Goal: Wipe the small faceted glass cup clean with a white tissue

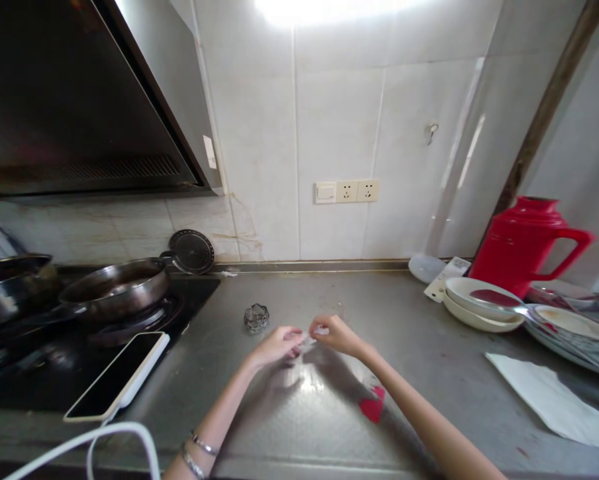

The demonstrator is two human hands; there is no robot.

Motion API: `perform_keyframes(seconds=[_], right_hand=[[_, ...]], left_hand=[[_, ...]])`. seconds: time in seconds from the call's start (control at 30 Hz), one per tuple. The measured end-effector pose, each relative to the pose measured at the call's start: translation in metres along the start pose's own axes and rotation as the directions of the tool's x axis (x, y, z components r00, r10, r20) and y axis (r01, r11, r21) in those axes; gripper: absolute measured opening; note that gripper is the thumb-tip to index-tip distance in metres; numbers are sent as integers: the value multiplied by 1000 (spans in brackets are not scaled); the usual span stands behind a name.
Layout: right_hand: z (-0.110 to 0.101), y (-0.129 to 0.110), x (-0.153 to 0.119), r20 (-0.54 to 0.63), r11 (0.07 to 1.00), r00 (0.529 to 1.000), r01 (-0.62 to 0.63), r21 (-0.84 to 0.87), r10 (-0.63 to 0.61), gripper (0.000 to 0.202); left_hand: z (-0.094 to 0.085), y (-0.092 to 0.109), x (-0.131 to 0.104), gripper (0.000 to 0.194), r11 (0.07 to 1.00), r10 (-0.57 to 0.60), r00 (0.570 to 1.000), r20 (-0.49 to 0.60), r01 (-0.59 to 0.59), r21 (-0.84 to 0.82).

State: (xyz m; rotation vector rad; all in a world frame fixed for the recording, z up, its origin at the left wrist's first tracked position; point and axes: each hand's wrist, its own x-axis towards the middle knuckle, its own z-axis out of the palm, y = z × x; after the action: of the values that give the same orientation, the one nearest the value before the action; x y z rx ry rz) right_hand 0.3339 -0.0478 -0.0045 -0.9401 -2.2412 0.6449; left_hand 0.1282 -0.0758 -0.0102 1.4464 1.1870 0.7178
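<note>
Bare steel counter [339,293] is lying open all round the hands, with the hob edge and phone [116,377] well to the left and bowls [479,300] far right. Left hand [276,345] and right hand [336,335] are meeting mid-counter, fingertips pinching a small clear wrapper [309,341] between them, near a glass dish [256,317].

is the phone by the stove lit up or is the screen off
Off: the phone lies face up at the stove's edge, its screen plain black with nothing displayed.

Bare counter [329,293] lies open ahead of my hands. A small glass dish [256,317] sits just left; phone [116,375] and pan [116,285] block farther left, stacked plates [479,300] crowd the right.
</note>
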Motion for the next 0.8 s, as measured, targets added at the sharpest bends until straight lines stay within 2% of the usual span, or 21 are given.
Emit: perform_keyframes(seconds=[0.07,0.23,0.33,0.43,0.53,0.67,0.8], right_hand=[[10,-14,8,8,999,999,36,15,-36,18],[31,-40,23,55,994,994,97,45,-99,34],[40,-45,27,84,989,993,72,125,-83,40],[48,-43,30,89,970,994,44,239,-67,43],[55,-39,32,74,954,996,17,300,-41,44],[62,-37,33,62,962,998,14,274,-32,43],[65,-34,37,45,960,999,1,280,-14,39]], left_hand=[[-5,2,-9,44,996,-52,998,-23,50,-78],[-22,1,-32,27,975,-102,988,-116,76,-208],[-36,-2,-41,24,966,-125,973,-193,74,-249],[-46,-5,-45,26,953,-160,963,-218,92,-290],[-51,-6,-46,31,942,-177,956,-234,96,-322],[-47,-9,-44,48,924,-159,959,-233,62,-376],[-44,-14,-40,68,955,-121,974,-193,61,-290]])
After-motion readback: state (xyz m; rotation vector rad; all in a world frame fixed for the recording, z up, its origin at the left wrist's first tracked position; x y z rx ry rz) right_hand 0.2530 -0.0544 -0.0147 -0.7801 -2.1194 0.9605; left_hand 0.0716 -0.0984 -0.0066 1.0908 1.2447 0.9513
